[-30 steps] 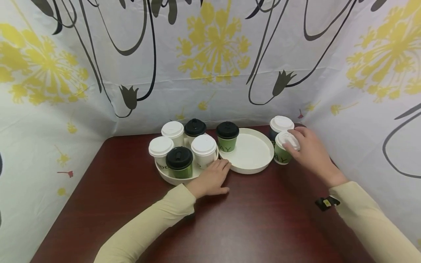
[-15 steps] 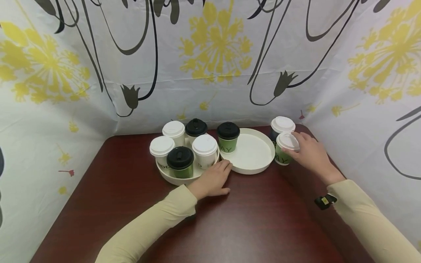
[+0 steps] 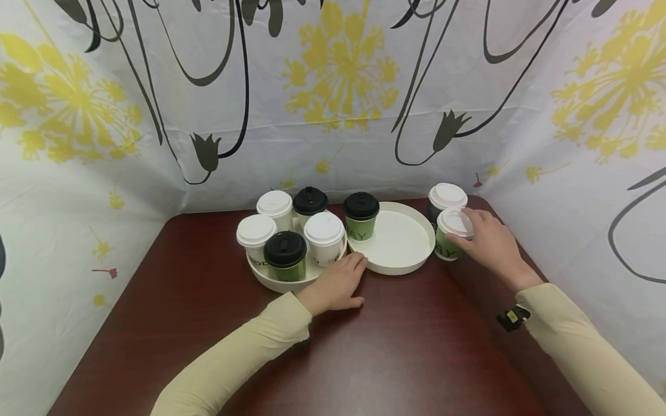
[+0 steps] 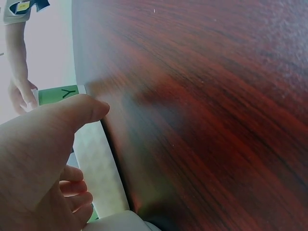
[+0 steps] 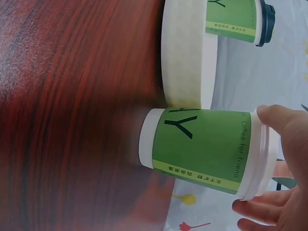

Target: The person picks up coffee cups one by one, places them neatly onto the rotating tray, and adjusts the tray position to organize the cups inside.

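My right hand [image 3: 489,242] grips a green paper coffee cup [image 5: 202,149] by its white lid [image 5: 263,159], thumb on one side and fingers on the other. The cup stands upright beside the right-hand round white tray [image 3: 398,268]. That tray holds one green cup with a black lid [image 3: 361,216]. My left hand [image 3: 333,286] rests with relaxed fingers at the front, where this tray meets the left-hand tray [image 3: 270,283]; its thumb points out over the table in the left wrist view.
Several lidded cups crowd the left-hand tray, among them a white-lidded cup [image 3: 324,237] and a green black-lidded cup [image 3: 285,257]. Behind the gripped cup stands a dark cup with a white lid [image 3: 447,197]. Patterned cloth [image 3: 312,156] borders the dark red table [image 3: 406,346].
Over the last second, my right hand stays on the white lid and its wrist shifts slightly. The left hand, trays and cups keep their places.
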`<state>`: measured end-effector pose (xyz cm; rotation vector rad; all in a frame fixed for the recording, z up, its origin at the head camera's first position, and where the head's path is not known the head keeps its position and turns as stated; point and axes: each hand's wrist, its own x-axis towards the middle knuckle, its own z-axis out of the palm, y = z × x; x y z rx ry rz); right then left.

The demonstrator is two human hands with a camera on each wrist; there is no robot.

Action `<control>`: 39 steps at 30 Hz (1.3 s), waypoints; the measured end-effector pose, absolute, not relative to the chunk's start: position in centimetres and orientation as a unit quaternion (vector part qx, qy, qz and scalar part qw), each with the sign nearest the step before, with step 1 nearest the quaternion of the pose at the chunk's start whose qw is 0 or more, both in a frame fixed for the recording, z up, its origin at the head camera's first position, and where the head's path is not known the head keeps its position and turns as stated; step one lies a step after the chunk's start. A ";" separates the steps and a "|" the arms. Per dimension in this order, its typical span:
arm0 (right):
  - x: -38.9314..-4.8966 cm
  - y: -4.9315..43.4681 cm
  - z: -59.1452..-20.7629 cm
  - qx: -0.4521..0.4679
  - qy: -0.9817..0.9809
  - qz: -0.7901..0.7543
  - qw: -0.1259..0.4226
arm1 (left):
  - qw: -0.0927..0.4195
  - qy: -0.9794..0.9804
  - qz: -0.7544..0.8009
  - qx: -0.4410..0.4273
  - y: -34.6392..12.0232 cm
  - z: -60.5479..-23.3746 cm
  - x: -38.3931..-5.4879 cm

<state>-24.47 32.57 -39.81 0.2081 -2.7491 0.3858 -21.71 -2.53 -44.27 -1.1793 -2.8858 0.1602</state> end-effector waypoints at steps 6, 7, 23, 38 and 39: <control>-24.4 32.6 -40.0 0.067 -0.969 0.143 0.188 | 0.010 -0.925 0.051 -0.377 -2.5 -44.1 -21.6; -24.4 32.6 -40.0 0.067 -0.969 0.143 0.190 | 0.010 -0.925 0.052 -0.377 -2.5 -44.0 -21.6; -24.2 32.7 -40.0 0.074 -0.965 0.144 0.205 | 0.003 -0.926 0.052 -0.373 -2.5 -43.9 -21.5; -23.9 32.7 -38.8 0.095 -0.956 0.180 0.213 | 0.013 -0.923 0.061 -0.379 -2.5 -44.4 -21.8; -23.8 32.7 -38.7 0.096 -0.955 0.181 0.213 | 0.013 -0.924 0.060 -0.379 -2.5 -44.4 -21.8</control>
